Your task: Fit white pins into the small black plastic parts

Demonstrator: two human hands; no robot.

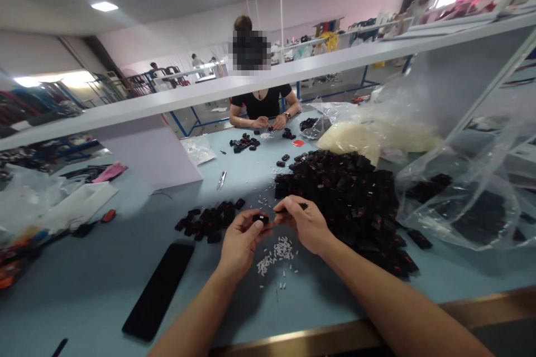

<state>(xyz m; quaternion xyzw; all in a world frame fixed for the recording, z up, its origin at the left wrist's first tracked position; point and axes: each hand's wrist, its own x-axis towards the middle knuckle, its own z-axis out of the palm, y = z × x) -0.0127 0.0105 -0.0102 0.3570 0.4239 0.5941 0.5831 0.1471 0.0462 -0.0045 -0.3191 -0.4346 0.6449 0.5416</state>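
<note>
While the left hand (242, 241) pinches a small black boxy piece (262, 218), the right hand (309, 224), just beside it, grips a slim dark tool (281, 211); tiny white cylindrical bits (283, 248) lie between the wrists, a broad heap of flat black pieces (347, 189) to their right.

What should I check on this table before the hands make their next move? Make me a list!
1. Left hand has a small black piece in its fingers: ok.
2. White bit on that piece firmly fixed: cannot tell, too small to see.
3. Right hand holds a slim dark thing: ok, but what it is, cannot tell.
4. Loose white bits close by: ok, heaped on the table between the forearms.
5. Metal snips away from the hands: ok, lying farther back.
6. Big black heap tidy: not ok, pieces are jumbled.
</note>
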